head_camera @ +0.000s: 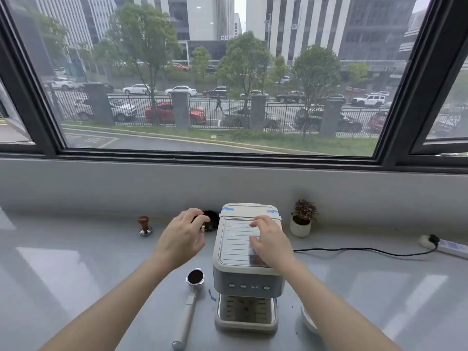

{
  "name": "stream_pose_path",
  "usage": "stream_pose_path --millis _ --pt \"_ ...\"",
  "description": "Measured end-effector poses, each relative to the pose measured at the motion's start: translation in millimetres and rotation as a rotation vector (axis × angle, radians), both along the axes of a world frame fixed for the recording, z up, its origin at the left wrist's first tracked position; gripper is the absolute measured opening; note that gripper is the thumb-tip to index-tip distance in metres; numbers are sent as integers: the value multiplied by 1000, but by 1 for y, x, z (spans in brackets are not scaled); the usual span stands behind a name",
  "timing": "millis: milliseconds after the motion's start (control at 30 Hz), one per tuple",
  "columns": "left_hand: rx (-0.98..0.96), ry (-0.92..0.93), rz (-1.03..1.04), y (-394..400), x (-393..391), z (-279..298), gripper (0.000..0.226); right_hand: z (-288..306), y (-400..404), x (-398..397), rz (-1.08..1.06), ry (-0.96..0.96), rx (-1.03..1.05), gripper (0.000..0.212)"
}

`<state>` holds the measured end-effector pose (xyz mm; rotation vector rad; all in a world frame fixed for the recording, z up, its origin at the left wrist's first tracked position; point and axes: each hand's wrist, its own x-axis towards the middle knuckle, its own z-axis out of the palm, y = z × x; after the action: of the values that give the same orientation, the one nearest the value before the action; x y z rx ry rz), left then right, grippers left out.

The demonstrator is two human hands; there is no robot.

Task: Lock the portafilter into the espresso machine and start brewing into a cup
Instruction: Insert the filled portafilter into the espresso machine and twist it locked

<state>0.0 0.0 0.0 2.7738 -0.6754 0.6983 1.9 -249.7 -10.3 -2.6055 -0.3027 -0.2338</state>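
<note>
A small white espresso machine (pixel 247 274) stands on the grey counter, its drip tray (pixel 245 323) bare. The portafilter (pixel 190 302), filled with dark coffee grounds, lies flat on the counter just left of the machine, handle pointing toward me. My left hand (pixel 182 236) hovers above the counter left of the machine, fingers loosely curled and holding nothing. My right hand (pixel 271 243) rests over the machine's ribbed top plate with spread fingers. A white cup (pixel 307 320) sits right of the machine, mostly hidden behind my right forearm.
A wood-handled tamper (pixel 144 226) stands at the back left. A dark round object (pixel 211 220) sits behind my left hand. A small potted plant (pixel 302 219) is right of the machine. A black cable (pixel 367 249) runs to a power strip (pixel 448 247).
</note>
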Motion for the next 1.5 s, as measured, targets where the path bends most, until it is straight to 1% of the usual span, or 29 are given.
stream_pose_path --millis 200,267,367,500,667,800,900,1067,1100,1167,1233,1367,1500 --pt "-30 119 49 1 -10 -50 38 -24 -4 0 -41 -26 -52 28" --pt "-35 144 84 3 -13 -64 36 -24 -3 3 -50 -41 -66 30" --pt "-43 223 126 8 -17 -90 33 -26 -4 6 -10 -14 -139 38" --pt "-49 380 215 17 -20 -130 30 -27 -8 11 34 75 -221 45" --pt "-24 649 393 25 -33 -190 41 -32 -7 11 14 142 -247 51" --pt "-6 734 472 28 -44 -224 40 -36 -9 13 -14 141 -242 52" --pt "-20 802 499 25 -47 -237 35 -38 -10 15 -22 140 -227 52" --pt "-62 868 567 15 -47 -245 17 -40 -9 16 -41 147 -219 51" --pt "-79 883 584 14 -47 -248 16 -40 -9 16 -43 148 -214 51" --pt "-114 919 616 10 -46 -250 21 -40 -8 15 -43 148 -205 51" --pt "-173 946 651 6 -43 -251 23 -40 -8 15 -45 144 -202 51" --pt "-386 994 715 5 -35 -250 19 -41 -9 16 -47 142 -193 51" --pt "-476 960 726 6 -35 -243 20 -40 -10 15 -49 147 -196 51"
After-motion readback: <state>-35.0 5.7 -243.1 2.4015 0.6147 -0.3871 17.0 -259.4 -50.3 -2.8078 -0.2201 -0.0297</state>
